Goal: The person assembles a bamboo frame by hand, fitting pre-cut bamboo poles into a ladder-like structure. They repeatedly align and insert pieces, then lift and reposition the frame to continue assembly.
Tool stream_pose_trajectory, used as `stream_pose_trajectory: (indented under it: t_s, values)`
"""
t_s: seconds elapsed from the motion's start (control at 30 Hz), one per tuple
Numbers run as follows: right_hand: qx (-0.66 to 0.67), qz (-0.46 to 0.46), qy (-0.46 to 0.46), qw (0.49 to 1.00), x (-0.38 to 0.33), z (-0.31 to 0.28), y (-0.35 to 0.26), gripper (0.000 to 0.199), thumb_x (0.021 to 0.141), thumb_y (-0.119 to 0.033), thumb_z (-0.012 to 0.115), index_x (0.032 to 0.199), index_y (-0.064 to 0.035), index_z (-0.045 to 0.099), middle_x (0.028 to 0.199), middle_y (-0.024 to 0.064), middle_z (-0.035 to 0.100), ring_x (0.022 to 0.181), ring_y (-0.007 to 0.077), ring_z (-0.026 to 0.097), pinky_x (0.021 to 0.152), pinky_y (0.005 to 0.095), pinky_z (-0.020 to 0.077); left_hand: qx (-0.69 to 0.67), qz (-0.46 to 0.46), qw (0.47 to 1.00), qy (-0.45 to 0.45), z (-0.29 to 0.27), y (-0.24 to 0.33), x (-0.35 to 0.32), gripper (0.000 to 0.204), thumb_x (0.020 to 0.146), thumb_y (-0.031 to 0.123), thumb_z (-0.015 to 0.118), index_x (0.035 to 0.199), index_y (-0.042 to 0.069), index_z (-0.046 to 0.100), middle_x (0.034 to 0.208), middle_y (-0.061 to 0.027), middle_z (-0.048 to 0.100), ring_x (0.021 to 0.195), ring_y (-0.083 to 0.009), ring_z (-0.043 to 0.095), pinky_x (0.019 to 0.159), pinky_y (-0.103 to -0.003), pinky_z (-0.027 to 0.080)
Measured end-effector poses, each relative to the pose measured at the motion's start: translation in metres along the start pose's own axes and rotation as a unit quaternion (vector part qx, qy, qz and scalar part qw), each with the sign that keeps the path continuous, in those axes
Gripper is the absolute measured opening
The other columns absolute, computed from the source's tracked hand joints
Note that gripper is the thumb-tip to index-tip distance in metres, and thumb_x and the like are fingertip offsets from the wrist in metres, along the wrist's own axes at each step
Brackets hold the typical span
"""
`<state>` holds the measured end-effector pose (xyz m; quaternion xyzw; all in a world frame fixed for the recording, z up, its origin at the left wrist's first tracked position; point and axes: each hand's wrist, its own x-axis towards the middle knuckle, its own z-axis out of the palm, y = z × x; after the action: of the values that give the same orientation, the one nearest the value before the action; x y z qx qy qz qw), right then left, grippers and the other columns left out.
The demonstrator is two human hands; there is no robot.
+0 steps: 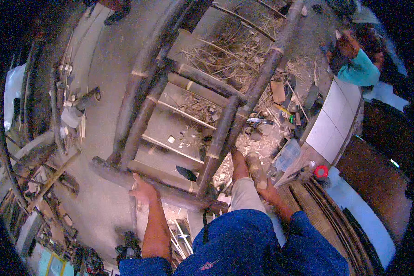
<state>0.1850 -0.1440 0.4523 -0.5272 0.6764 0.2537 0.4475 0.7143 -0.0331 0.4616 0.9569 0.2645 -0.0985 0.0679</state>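
Note:
A dark bamboo frame [142,115] with crossbars spreads out in front of me. My left hand [144,190] is closed at the left part of its thick near rail [175,192], with the thumb along the rail; the fingers are partly hidden. Beside my bare lower leg, my right hand [267,192] is wrapped round the near end of a short, thick wooden mallet-like piece [255,168]. That piece points away from me, apart from the frame. Thin light slats [186,114] run across inside the frame.
Wood shavings [225,60] litter the floor under and beyond the frame. Tools and scraps lie at right near a white tiled slab [338,110] and a red round object [321,172]. Another person's teal-sleeved arm [359,69] is far right. Bamboo poles [55,179] are piled at left.

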Motion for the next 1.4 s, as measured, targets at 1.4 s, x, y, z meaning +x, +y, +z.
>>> stream_pose_trajectory:
  t_s: [1.4]
  values:
    - [0.435, 0.208, 0.038, 0.875, -0.166, 0.256, 0.108, 0.067, 0.081, -0.047, 0.075, 0.129, -0.0033, 0.058, 0.114, 0.0162, 0.068, 0.097, 0.0334, 0.068, 0.084, 0.0461, 0.0559, -0.153, 0.24, 0.936, -0.209, 0.012, -0.08, 0.026, 0.115, 0.082, 0.062, 0.073, 0.154, -0.005, 0.014, 0.144, -0.0278, 0.046, 0.121, -0.0373, 0.056, 0.101, -0.043, 0.049]
